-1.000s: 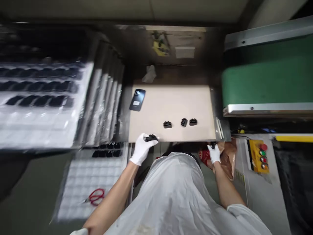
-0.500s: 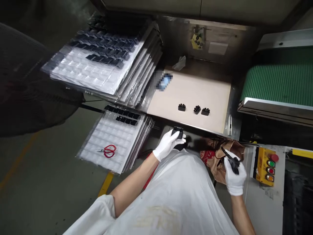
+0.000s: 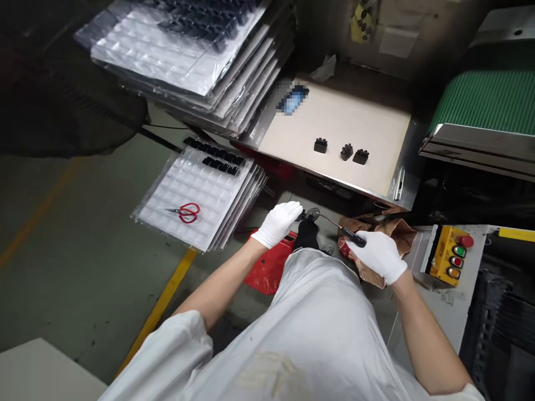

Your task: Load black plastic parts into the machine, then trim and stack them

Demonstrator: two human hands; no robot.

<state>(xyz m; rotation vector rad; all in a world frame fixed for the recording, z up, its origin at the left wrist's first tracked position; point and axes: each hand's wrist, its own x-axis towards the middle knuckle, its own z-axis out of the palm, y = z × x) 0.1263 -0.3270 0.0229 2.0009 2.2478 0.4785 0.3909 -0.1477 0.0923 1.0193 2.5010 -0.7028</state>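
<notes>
My left hand [image 3: 279, 224], in a white glove, is closed around a small black part [image 3: 301, 215]; only its edge shows past the fingertips. My gloved right hand [image 3: 378, 255] grips a black-handled tool with a thin metal shaft [image 3: 353, 236], whose tip points left toward the part. Whether tip and part touch cannot be made out. Beyond the hands, on the pale tabletop sheet, stand three black plastic parts with knobs on top: one on the left [image 3: 320, 145], a tilted one [image 3: 346, 151] and one on the right [image 3: 360, 156].
Stacked bagged trays [image 3: 167, 55] rise at upper left. Red-handled scissors [image 3: 189, 212] lie on a lower tray stack [image 3: 167, 189]. A green ribbed conveyor belt [image 3: 489, 106] is at right, above a yellow button box [image 3: 449, 256]. A brown paper bag [image 3: 401, 236] sits behind my right hand.
My right hand has moved left, and its tool now points toward my left hand. My left hand has turned, mostly hiding the black part. The view has tilted downward.
</notes>
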